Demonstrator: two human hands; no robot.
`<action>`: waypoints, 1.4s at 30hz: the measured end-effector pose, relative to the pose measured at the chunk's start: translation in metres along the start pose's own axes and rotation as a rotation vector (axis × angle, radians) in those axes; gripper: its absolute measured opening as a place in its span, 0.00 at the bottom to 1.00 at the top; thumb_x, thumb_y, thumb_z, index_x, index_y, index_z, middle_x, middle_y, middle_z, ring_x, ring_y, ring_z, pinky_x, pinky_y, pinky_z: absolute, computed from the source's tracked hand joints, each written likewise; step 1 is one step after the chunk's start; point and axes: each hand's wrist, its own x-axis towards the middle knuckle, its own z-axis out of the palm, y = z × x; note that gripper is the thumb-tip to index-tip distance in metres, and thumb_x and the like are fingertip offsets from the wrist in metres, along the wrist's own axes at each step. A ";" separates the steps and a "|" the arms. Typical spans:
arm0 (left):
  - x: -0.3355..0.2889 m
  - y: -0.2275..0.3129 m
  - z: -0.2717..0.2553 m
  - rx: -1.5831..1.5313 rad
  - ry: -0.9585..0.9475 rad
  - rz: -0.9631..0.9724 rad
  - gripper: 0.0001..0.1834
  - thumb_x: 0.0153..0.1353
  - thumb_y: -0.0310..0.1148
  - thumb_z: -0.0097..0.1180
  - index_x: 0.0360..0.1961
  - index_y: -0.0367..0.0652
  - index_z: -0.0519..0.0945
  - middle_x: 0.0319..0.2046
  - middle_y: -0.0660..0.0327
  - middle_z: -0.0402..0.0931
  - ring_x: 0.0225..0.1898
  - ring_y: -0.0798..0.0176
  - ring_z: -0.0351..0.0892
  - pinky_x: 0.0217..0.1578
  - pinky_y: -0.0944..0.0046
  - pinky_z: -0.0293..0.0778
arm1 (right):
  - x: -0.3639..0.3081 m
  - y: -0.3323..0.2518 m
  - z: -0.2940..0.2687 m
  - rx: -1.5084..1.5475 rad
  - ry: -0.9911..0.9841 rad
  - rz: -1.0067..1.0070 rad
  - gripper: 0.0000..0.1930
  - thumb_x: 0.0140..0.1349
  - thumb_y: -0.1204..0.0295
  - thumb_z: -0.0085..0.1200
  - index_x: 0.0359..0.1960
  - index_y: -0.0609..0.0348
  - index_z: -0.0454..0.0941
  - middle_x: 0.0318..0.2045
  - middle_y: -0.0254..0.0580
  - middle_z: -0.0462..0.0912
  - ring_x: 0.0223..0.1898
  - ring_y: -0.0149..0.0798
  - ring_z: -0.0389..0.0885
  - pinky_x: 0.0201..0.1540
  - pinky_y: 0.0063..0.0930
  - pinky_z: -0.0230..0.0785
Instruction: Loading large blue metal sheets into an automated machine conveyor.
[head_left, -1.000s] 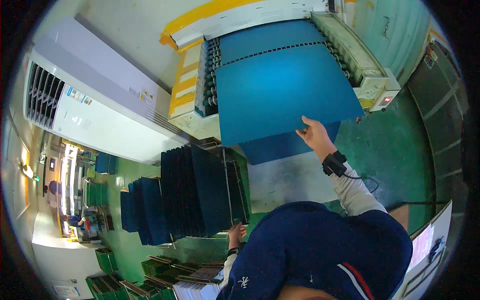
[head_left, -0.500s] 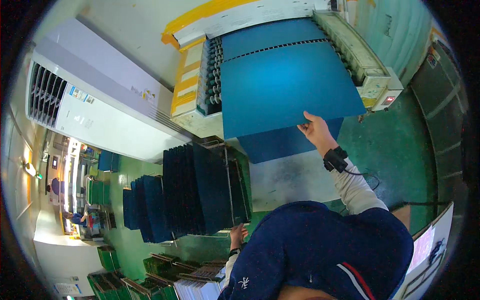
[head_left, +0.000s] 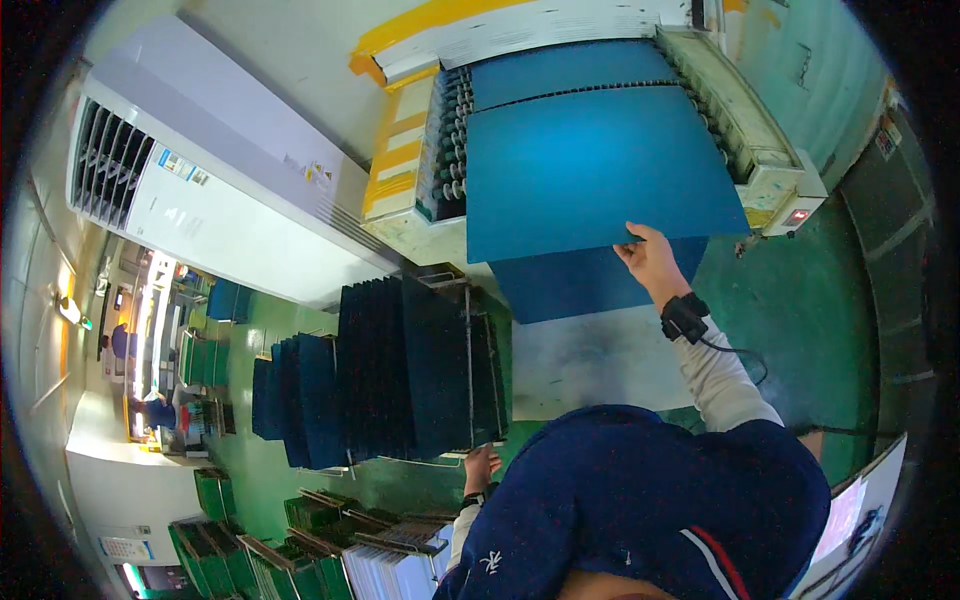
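Note:
A large flat blue panel (head_left: 600,160) lies on the roller conveyor (head_left: 452,150), its near edge jutting out past the rollers. At that edge, right of its middle, my right hand (head_left: 650,258) pinches the panel between thumb and fingers. Behind it on the rollers lies a second blue panel (head_left: 570,72), with a narrow gap between the two. Low in the view, my left hand (head_left: 482,466) is beside the near end of a metal rack (head_left: 470,370) of upright dark blue panels (head_left: 375,370). Its fingers curl loosely with nothing visible in them; whether it touches the rack is unclear.
Below the held panel is a darker blue surface (head_left: 590,285) above a pale board (head_left: 580,365). A white air-conditioner cabinet (head_left: 230,230) stands at the left. More racks with green panels (head_left: 330,510) are at lower left, and a person (head_left: 158,412) is far off.
The view has shifted slightly, so the conveyor and panels appear farther right. My right hand keeps its grip on the near edge; my left hand remains beside the rack.

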 end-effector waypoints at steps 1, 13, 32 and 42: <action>0.001 0.000 0.000 -0.007 0.009 -0.004 0.11 0.60 0.35 0.59 0.32 0.36 0.75 0.23 0.58 0.75 0.19 0.63 0.76 0.20 0.64 0.75 | -0.001 -0.002 0.002 0.009 -0.005 0.011 0.07 0.58 0.74 0.58 0.31 0.58 0.71 0.33 0.41 0.76 0.36 0.39 0.73 0.46 0.35 0.71; 0.014 -0.013 -0.003 -0.024 0.049 0.006 0.13 0.56 0.35 0.64 0.33 0.35 0.76 0.24 0.56 0.77 0.20 0.61 0.78 0.21 0.62 0.78 | 0.008 -0.005 0.005 0.033 0.003 0.022 0.07 0.57 0.74 0.58 0.32 0.58 0.71 0.32 0.41 0.76 0.35 0.42 0.74 0.48 0.39 0.70; 0.029 -0.022 -0.010 -0.050 0.004 -0.040 0.13 0.57 0.36 0.63 0.32 0.36 0.76 0.24 0.57 0.76 0.20 0.60 0.78 0.19 0.61 0.77 | 0.028 -0.006 0.001 0.045 0.036 0.006 0.09 0.54 0.74 0.61 0.30 0.58 0.70 0.30 0.42 0.73 0.34 0.43 0.72 0.46 0.44 0.73; 0.022 -0.016 -0.003 -0.075 -0.005 -0.047 0.11 0.57 0.34 0.63 0.31 0.37 0.76 0.22 0.60 0.74 0.19 0.63 0.76 0.18 0.64 0.74 | 0.030 -0.009 0.008 0.049 0.013 0.004 0.09 0.54 0.74 0.61 0.29 0.58 0.71 0.26 0.40 0.72 0.30 0.42 0.72 0.45 0.42 0.75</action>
